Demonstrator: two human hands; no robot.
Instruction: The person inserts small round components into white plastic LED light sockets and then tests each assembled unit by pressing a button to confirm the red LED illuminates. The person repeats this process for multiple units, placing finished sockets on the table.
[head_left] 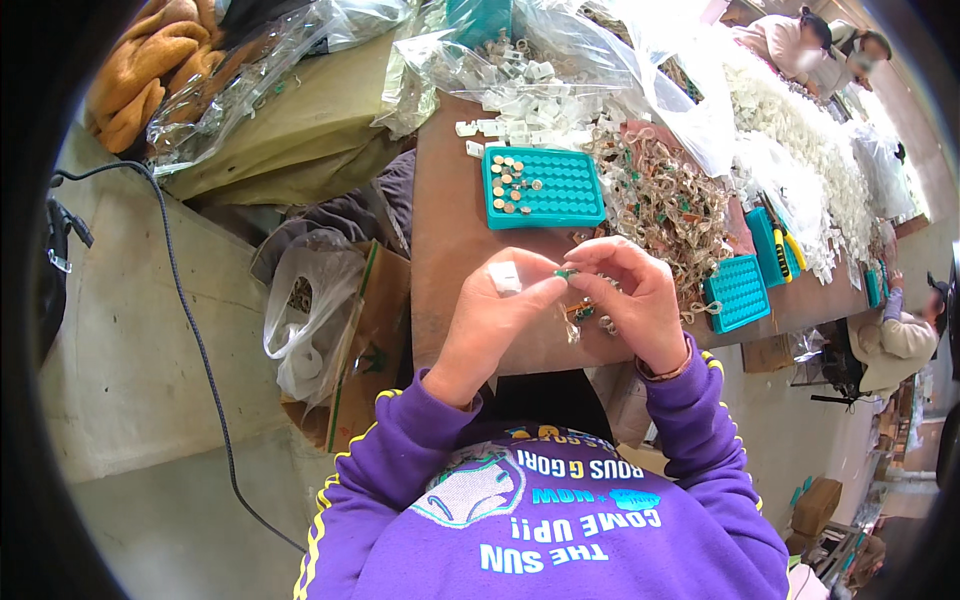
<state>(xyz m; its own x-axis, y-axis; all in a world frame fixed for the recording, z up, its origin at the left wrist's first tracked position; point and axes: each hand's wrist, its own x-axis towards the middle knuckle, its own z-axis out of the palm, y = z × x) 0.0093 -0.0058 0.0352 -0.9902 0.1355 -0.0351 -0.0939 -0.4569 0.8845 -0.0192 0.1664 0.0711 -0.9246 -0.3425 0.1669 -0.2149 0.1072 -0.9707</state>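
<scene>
Purple, yellow-striped sweatshirt (575,495) foremost; this side of the rectangular teal plastic tray (572,190), left hand (488,318) and right hand (645,302), nearly closed, pinch a small green piece (566,272), a white rectangular piece (505,278) in the left. Fine handling, seemingly; next needs steadiness.

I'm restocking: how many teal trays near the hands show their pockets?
2: far tray, holding round discs; near tray, right of the right hand. The teal piece under the tools may be another.

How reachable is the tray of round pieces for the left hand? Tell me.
Probably yes: the teal tray lies just beyond the left hand, with nothing visible between, though that hand holds a white piece and a small green piece.
</scene>
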